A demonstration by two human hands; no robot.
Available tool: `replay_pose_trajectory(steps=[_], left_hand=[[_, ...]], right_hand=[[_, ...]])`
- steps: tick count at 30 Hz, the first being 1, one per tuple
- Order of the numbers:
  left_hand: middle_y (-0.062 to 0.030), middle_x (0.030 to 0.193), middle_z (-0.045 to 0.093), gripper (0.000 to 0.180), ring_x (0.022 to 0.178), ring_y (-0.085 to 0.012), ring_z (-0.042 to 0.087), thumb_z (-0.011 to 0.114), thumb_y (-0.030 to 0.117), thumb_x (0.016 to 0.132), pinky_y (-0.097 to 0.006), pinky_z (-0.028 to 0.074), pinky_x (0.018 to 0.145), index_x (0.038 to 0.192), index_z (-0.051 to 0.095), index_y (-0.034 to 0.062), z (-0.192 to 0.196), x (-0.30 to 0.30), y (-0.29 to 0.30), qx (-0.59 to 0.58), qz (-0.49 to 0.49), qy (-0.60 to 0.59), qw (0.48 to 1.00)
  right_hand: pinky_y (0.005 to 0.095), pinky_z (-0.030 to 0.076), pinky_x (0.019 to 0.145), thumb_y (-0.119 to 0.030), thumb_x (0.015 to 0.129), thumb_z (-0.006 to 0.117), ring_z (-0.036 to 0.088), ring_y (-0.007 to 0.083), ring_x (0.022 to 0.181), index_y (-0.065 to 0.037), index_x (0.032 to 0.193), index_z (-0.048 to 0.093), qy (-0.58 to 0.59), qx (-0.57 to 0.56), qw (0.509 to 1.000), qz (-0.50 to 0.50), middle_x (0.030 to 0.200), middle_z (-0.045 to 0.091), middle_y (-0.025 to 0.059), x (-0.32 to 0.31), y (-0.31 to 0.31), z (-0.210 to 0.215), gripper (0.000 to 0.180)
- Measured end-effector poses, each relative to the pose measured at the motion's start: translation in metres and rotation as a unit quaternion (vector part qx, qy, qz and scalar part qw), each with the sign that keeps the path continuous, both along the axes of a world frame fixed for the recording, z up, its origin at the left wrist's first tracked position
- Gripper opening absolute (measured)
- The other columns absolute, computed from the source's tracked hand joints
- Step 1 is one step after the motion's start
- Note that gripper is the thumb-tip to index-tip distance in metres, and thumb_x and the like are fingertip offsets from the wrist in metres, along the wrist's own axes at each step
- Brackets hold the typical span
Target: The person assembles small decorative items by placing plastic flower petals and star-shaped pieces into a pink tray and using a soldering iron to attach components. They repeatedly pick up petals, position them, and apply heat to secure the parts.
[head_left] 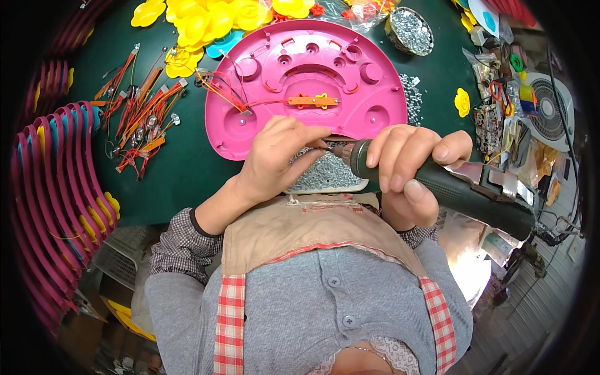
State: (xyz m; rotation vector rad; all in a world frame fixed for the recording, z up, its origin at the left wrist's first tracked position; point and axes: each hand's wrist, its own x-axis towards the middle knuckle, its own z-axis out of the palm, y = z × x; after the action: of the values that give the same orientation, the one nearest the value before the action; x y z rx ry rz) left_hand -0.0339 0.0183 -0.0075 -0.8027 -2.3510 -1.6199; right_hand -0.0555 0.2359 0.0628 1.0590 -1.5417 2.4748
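A dark green electric screwdriver (478,195) lies across my right hand (406,164), whose fingers wrap round its body. Its bit points left, toward my left hand (269,156). There the thumb and fingers pinch together at the bit's tip; whatever small thing they hold is hidden. Just beyond both hands lies a pink half-round plastic shell (262,59) with posts and round recesses. An orange circuit strip (305,101) with a yellow part sits in its middle, and red wires run from it to the left. Below my hands is a tray of small screws (328,172).
Wired circuit parts (147,122) are heaped on the green table (169,197) at left. Yellow flower-shaped pieces (212,22) pile up at the back, near a bowl of screws (409,31). Pink shells (59,187) stand stacked far left. A fan (550,106) is at right.
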Motion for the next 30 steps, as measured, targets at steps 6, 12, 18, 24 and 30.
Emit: replay_pose_trajectory(steps=[6, 12, 18, 24, 30], left_hand=[[-0.0054, 0.097, 0.074, 0.042, 0.085, -0.0240, 0.068, 0.087, 0.002, 0.073, -0.037, 0.048, 0.079, 0.112, 0.072, 0.0060, -0.017, -0.002, 0.000, -0.044, 0.068, 0.116, 0.990], [-0.0068, 0.122, 0.073, 0.054, 0.116, -0.0326, 0.063, 0.089, 0.029, 0.075, -0.046, 0.047, 0.096, 0.121, 0.071, 0.0060, 0.002, 0.008, -0.023, -0.179, 0.110, 0.060, 0.976], [-0.0092, 0.151, 0.055, 0.073, 0.135, -0.0321, 0.049, 0.076, 0.053, 0.084, -0.048, 0.040, 0.108, 0.138, 0.062, 0.0045, -0.012, 0.020, -0.009, -0.316, 0.069, -0.016, 0.946], [-0.0101, 0.148, 0.056, 0.071, 0.134, -0.0322, 0.049, 0.073, 0.052, 0.087, -0.048, 0.040, 0.108, 0.138, 0.061, 0.0034, -0.014, 0.019, -0.010, -0.309, 0.065, -0.024, 0.949], [-0.0115, 0.145, 0.059, 0.066, 0.134, -0.0324, 0.051, 0.074, 0.046, 0.088, -0.048, 0.040, 0.108, 0.136, 0.062, 0.0028, -0.013, 0.017, -0.010, -0.288, 0.075, -0.016, 0.954]], right_hand=[[0.0434, 0.055, 0.078, 0.002, 0.092, 0.064, 0.063, 0.0206, 0.073, -0.010, 0.129, 0.040, -0.020, 0.046, 0.999, -0.017, 0.083, 0.062, 0.0098, -0.005, -0.019, 0.001, 0.046], [0.0384, 0.057, 0.068, 0.006, 0.090, 0.065, 0.061, 0.0190, 0.067, -0.005, 0.128, 0.037, 0.014, 0.063, 0.993, -0.097, 0.078, 0.059, 0.0096, -0.042, -0.043, -0.011, 0.048], [0.0346, 0.057, 0.065, 0.010, 0.088, 0.065, 0.064, 0.0182, 0.070, 0.000, 0.130, 0.043, 0.050, 0.034, 0.996, -0.065, 0.084, 0.064, 0.0123, -0.062, -0.061, -0.041, 0.048], [0.0438, 0.055, 0.070, 0.009, 0.087, 0.060, 0.056, 0.0204, 0.064, -0.006, 0.127, 0.046, -0.033, 0.083, 0.991, -0.096, 0.076, 0.057, 0.0101, -0.058, -0.077, -0.049, 0.045], [0.0454, 0.056, 0.070, 0.010, 0.085, 0.058, 0.058, 0.0213, 0.064, -0.006, 0.128, 0.048, -0.050, 0.068, 0.990, -0.112, 0.076, 0.056, 0.0098, -0.060, -0.075, -0.058, 0.047]])
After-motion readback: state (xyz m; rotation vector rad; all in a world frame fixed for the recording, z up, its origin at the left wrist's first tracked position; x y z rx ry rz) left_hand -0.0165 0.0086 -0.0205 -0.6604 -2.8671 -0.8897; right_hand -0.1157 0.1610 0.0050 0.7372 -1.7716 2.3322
